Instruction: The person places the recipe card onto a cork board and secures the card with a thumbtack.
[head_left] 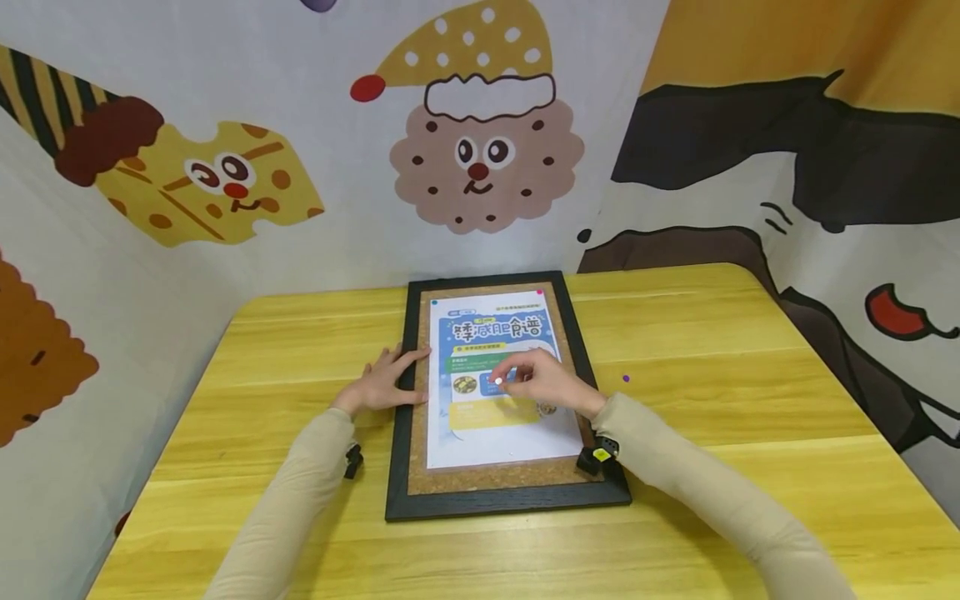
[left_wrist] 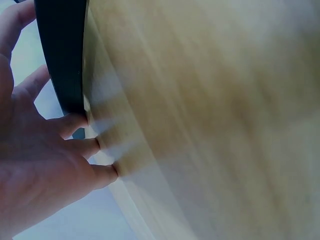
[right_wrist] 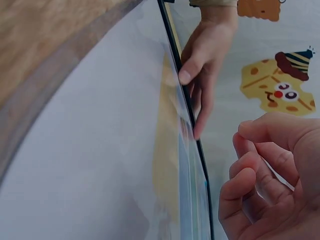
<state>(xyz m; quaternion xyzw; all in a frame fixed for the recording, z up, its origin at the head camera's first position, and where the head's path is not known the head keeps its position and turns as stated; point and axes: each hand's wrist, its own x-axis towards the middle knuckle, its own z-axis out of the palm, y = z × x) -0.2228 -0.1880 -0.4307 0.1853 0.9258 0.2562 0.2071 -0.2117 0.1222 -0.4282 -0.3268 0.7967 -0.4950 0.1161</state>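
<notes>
A printed poster point(head_left: 480, 446) lies on a black-framed corkboard point(head_left: 487, 482). A blue thumbtack point(head_left: 433, 302) sits at its top left corner and a pink thumbtack point(head_left: 539, 292) at its top right. My right hand point(head_left: 543, 379) is above the middle of the poster, pinching a small white thumbtack point(head_left: 498, 381) between thumb and fingertips. In the right wrist view those fingers point(right_wrist: 250, 160) hide the tack. My left hand point(head_left: 381, 382) rests across the board's left frame with spread fingers; in the left wrist view some fingertips point(left_wrist: 102, 175) reach the wood beside the frame point(left_wrist: 60, 45).
A purple thumbtack point(head_left: 626, 378) lies on the yellow wood-grain table point(head_left: 697, 333), right of the board. Behind the table hangs a cloth point(head_left: 337, 150) with cartoon prints. Black wrist devices point(head_left: 600, 454) are on both sleeves.
</notes>
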